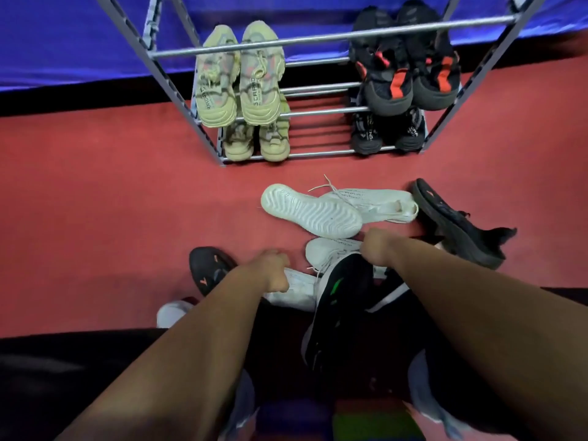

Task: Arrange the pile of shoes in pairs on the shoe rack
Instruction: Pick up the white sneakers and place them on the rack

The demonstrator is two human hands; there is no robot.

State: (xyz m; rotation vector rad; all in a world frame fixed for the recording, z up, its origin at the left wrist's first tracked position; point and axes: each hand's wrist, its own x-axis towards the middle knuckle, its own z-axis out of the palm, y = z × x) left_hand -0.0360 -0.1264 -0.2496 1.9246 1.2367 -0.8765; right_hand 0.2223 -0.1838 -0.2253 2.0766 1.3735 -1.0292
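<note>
The grey metal shoe rack (245,46) stands ahead on the red floor. A pale yellow-green pair (238,78) sits on a left shelf and a second such pair (256,140) below it. A black-and-red pair (407,74) sits on the right, with a black pair (386,132) beneath. On the floor lie two white sneakers (311,210), one sole up, and a black shoe (458,224) to their right. My left hand (270,272) is closed on a white sneaker (296,289). My right hand (378,248) grips a black shoe with green marks (337,300) over another white sneaker (331,249).
A black sole with orange marks (208,268) lies left of my left hand. A white shoe tip (173,313) shows beside my left forearm. A blue wall (79,39) with a black base runs behind the rack. My dark-clothed legs fill the bottom of the view.
</note>
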